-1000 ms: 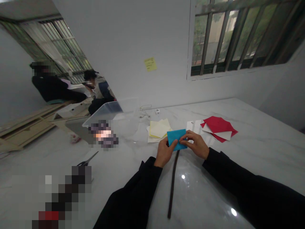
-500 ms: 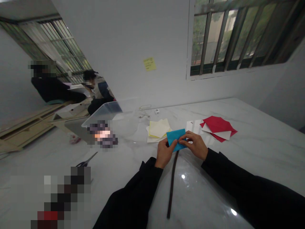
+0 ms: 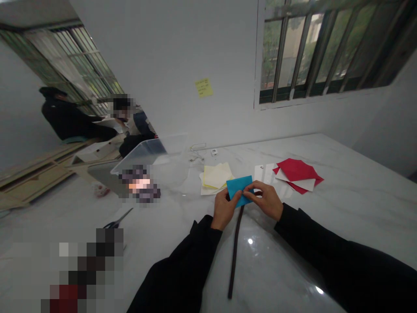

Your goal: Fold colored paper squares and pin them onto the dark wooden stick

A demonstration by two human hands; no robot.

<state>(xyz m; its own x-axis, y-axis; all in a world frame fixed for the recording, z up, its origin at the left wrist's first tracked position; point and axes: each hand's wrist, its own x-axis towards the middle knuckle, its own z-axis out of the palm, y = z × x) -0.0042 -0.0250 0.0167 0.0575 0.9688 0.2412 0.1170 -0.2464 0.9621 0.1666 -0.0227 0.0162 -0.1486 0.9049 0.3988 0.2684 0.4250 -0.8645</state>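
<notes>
Blue folded paper | left hand, right hand: both gripping it | barely shifted since earlier

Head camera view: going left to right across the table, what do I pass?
Clear plastic bin → cream paper stack → blue paper → red paper
</notes>
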